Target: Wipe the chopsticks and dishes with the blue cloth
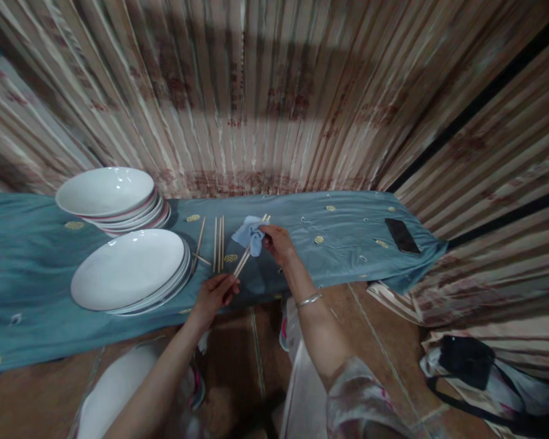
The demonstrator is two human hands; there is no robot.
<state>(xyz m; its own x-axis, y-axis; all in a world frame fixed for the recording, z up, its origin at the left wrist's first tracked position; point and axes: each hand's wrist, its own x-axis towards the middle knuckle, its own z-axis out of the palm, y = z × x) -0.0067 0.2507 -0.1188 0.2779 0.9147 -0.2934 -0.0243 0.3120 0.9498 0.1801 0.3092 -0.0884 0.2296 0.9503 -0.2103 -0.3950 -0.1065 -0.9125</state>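
The pair of chopsticks (242, 261) is held over the near half of the table, between your two hands. Your left hand (213, 299) pinches the near ends; your right hand (279, 244) grips a blue cloth (247, 233) folded around the upper part. The long axis runs obliquely, with the far tips pointing away from you and to your right. Left of the cloth, loose chopsticks (218, 244) lie on a blue-green tablecloth (348, 256) with yellow motifs. Further left stand a stack of white plates (128, 268) and, behind it, a stack of bowls (107, 192). A smartphone (401, 236) lies near the right end. Pleated, patterned curtains (256, 91) enclose the table; brown floor tiles (370, 341) show below. The cloth hides part of the held pair; your left fingers cover its near ends. The left frame edge cuts off the tablecloth. A dark item (469, 360) at lower right is hard to identify.
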